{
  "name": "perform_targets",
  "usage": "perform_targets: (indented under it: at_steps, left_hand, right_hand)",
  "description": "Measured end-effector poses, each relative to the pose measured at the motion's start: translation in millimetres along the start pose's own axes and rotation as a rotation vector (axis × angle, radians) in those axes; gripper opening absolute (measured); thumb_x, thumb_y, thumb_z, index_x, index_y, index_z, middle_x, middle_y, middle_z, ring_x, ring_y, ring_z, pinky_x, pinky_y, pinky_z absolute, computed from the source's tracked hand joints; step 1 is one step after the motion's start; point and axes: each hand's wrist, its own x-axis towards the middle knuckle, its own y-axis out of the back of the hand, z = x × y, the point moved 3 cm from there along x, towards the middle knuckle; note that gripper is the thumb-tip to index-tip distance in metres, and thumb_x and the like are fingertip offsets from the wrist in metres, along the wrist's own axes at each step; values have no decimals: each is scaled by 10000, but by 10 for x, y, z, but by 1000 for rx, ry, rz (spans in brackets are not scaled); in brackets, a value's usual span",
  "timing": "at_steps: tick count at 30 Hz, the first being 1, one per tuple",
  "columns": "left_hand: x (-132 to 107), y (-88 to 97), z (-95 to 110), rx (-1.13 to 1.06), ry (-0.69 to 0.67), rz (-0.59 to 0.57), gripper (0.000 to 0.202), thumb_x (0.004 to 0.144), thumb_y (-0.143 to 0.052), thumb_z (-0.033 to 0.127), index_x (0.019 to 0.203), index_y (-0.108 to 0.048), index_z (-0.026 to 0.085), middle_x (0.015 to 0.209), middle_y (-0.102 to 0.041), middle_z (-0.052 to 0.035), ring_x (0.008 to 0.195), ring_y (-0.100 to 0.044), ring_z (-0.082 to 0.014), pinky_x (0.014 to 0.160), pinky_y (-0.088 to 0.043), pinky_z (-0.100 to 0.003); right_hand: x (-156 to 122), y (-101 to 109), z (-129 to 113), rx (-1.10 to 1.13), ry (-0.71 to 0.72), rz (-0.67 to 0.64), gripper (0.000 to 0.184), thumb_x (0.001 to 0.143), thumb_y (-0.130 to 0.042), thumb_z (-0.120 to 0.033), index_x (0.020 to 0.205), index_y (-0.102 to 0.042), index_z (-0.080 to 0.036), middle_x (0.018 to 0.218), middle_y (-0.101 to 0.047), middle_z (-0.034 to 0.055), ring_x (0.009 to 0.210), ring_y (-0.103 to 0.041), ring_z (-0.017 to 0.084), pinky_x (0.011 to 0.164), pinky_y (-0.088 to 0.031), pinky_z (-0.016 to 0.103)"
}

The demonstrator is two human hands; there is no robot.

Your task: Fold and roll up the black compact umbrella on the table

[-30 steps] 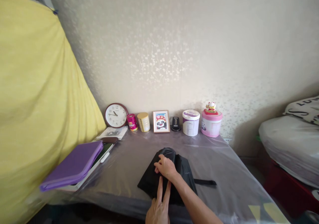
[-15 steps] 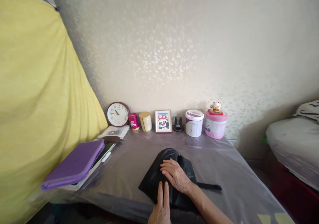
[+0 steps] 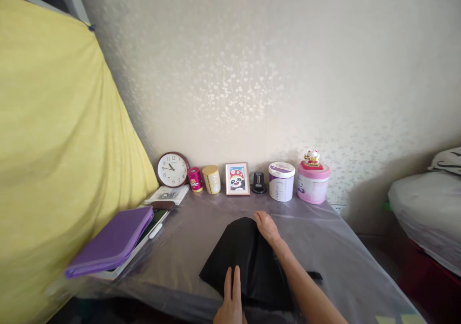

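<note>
A black folded cloth (image 3: 245,261) lies flat near the front of the table (image 3: 201,228), which is covered in clear plastic. My left hand (image 3: 230,300) rests on the cloth's near edge, its fingers stretched out flat and together. My right hand (image 3: 265,225) lies at the cloth's far right corner with fingers flat, pressing it down. A black strap (image 3: 315,276) pokes out from under my right forearm.
Along the wall stand a round clock (image 3: 173,169), a red tin (image 3: 195,179), a gold tin (image 3: 211,179), a panda picture frame (image 3: 237,179), a white tub (image 3: 281,181) and a pink tub (image 3: 312,183). A purple case (image 3: 111,241) lies left, beside a yellow curtain (image 3: 54,160).
My right hand has slid from the middle of the cloth out to its far right corner, smoothing it flatter. The left hand has stayed at the near edge.
</note>
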Motion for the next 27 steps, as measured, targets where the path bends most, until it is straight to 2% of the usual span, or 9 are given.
perform_targets:
  at_steps: [2,5,9,12,14,18,21,25,27]
  left_hand:
    - [-35,24,-28,-84,-93,70,834,651,-342,7,1391,-14,210,1466,-35,-89,1118,-491,-225,812,-415,-252]
    - [-84,73,-72,-211,-226,172,784,674,-355,39,1394,-58,129,1453,-111,-111,1282,-275,-197,995,-286,-261]
    - [-105,127,-129,-375,-291,237,728,699,-369,82,1380,-118,140,1432,-174,-89,1314,-180,-157,1078,-147,-296]
    - [-94,136,-152,-444,-302,246,716,706,-389,109,1374,-139,179,1425,-192,-63,1308,-194,-149,1084,-134,-297]
    - [-88,128,-155,-447,-300,246,720,703,-396,112,1373,-139,178,1421,-198,-62,1306,-201,-150,1084,-136,-291]
    - [-121,125,-110,-387,-301,252,716,711,-377,93,1376,-121,168,1426,-185,-65,1304,-205,-149,1073,-169,-276]
    - [-185,144,-30,-287,-264,243,715,730,-335,64,1387,-76,178,1442,-144,-67,1283,-261,-154,1033,-242,-255]
    - [-252,140,97,-118,-169,168,765,729,-325,27,1395,4,207,1466,-46,-87,1172,-432,-177,930,-346,-231]
    - [-264,120,152,-40,-150,139,799,712,-318,0,1389,43,224,1469,14,-87,1095,-502,-180,860,-388,-225]
  right_hand:
    - [-143,161,211,24,-108,30,306,867,-328,-249,960,-606,-161,1024,-626,123,987,-563,203,875,-382,310]
    - [-424,344,463,90,-234,1,306,865,-327,-292,874,-610,-178,896,-656,95,878,-608,186,746,-446,269]
    - [-753,423,513,234,-359,-87,349,865,-303,-374,822,-589,-180,786,-662,61,696,-632,149,559,-475,223]
    - [-910,428,376,463,-486,-134,367,846,-314,-437,868,-563,-168,789,-639,54,657,-623,145,495,-483,221]
    - [-973,441,258,534,-538,-135,375,828,-336,-463,896,-553,-164,773,-619,48,647,-612,152,470,-482,225]
    - [-1011,463,99,417,-429,-87,449,800,-340,-530,906,-578,-165,755,-628,53,682,-613,191,459,-459,235]
    - [-1021,444,142,327,-340,-38,406,771,-401,-491,922,-583,-161,782,-660,63,757,-624,217,525,-464,249]
    - [-1096,443,360,302,-395,-125,363,777,-403,-372,1050,-527,-167,760,-678,42,645,-631,200,482,-456,262]
    - [-1148,520,402,164,-377,-94,347,783,-417,-331,1065,-534,-165,777,-679,58,701,-638,221,555,-480,295]
